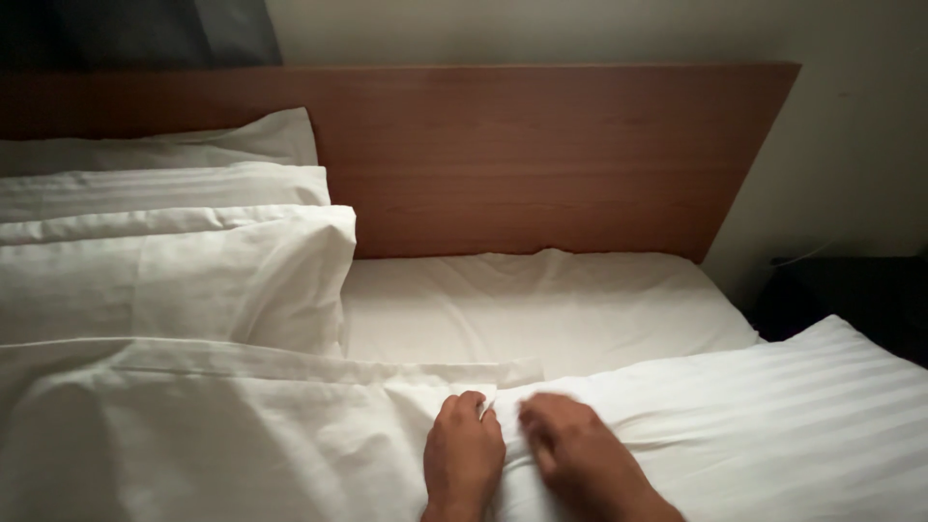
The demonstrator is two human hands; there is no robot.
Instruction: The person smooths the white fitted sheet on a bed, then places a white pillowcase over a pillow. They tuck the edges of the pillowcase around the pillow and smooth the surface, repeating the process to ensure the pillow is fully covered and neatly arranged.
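Both of my hands rest on a white striped duvet that covers the near part of the bed. My left hand lies knuckles up, its fingertips curled at the folded top edge of the duvet. My right hand is right beside it, blurred, palm down on the fabric with fingers bent. Whether either hand pinches the cloth cannot be made out. Beyond the duvet edge a bare white fitted sheet shows.
Three white pillows are stacked at the left against a wooden headboard. A pale wall rises behind it. A dark bedside piece stands at the right of the mattress.
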